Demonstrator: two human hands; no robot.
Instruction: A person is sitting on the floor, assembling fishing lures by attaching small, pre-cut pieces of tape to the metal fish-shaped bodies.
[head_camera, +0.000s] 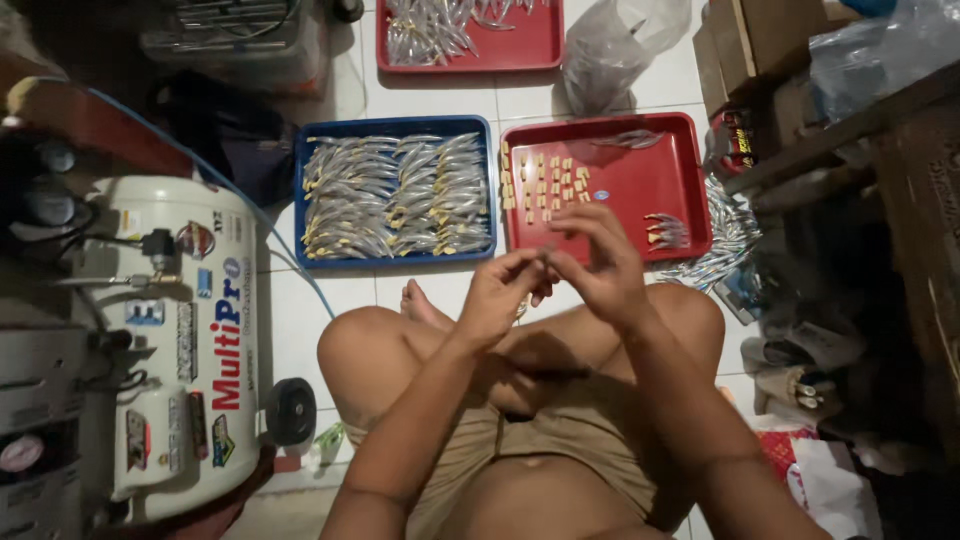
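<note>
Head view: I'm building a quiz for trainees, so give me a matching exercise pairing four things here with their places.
Things:
1. blue tray
2. red tray
3. white tank
4. hands

Places:
A. far left, on the floor
B. middle, above the crossed legs
C. right of the other near tray
D. left of the other near tray

Pairs: 1-D, 2-C, 3-A, 4-B

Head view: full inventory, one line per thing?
blue tray: 1, blue, floor centre, full of silvery slim pieces
red tray: 1, red, right of blue, small yellow pieces plus a few silvery ones
far red tray: 1, red, top, silvery pieces
plastic bag: 1, clear, top right
compressor tank: 1, white, left
cardboard boxes: several, brown, top right
left hand: fingers pinched on something too small to tell
right hand: meets left, above knees
</note>
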